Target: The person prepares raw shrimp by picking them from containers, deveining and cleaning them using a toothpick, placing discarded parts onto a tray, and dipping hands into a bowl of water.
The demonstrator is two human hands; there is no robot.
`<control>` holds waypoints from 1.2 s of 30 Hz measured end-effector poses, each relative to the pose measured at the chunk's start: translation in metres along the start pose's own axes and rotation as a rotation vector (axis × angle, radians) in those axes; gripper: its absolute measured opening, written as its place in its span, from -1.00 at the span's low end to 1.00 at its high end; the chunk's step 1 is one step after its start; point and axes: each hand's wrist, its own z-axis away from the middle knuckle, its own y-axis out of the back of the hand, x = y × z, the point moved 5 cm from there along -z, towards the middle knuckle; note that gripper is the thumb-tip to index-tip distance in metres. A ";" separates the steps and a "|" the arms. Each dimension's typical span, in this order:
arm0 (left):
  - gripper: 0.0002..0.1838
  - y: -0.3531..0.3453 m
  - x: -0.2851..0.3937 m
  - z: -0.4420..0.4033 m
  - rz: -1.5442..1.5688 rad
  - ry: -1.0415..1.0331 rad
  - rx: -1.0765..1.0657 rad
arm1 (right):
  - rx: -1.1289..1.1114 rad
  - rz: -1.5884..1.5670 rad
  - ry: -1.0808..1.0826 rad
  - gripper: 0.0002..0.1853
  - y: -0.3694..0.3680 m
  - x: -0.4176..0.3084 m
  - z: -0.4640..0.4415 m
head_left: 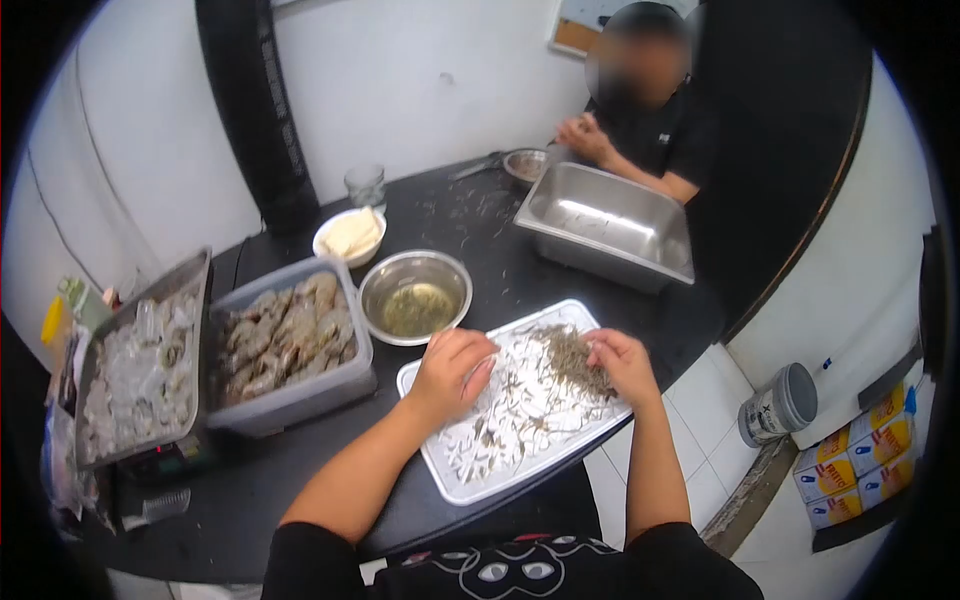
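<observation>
A white tray (465, 489) on the dark table holds a heap of small greyish-brown pieces (572, 362) at its back right, with more scattered over its surface. My right hand (620, 365) is at the heap's right side, thumb and fingers pinched together; what is between them is too small to make out. Over the tray's left edge hovers my left hand (455, 372), its fingers curled towards the thumb; anything between them cannot be made out. Just behind my left hand, a steel bowl (415, 297) contains cloudy liquid with small bits in it.
Left of the bowl are a plastic bin (362, 350) of shrimp and a metal tray (205, 300) of ice. A white bowl (350, 237) and a glass (366, 185) stand behind. A person (650, 110) sits beyond a deep steel pan (605, 222) and small bowl (525, 166).
</observation>
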 end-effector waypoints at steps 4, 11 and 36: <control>-0.81 0.000 -0.006 0.003 0.040 -0.013 0.014 | 0.026 0.032 0.017 -0.79 -0.002 -0.005 -0.001; -0.85 -0.004 -0.010 0.003 0.066 0.013 0.010 | 0.008 0.065 0.049 -0.79 -0.001 -0.002 -0.003; -0.88 -0.010 -0.011 0.000 0.082 0.030 -0.018 | -0.001 0.058 0.039 -0.81 0.000 -0.005 0.001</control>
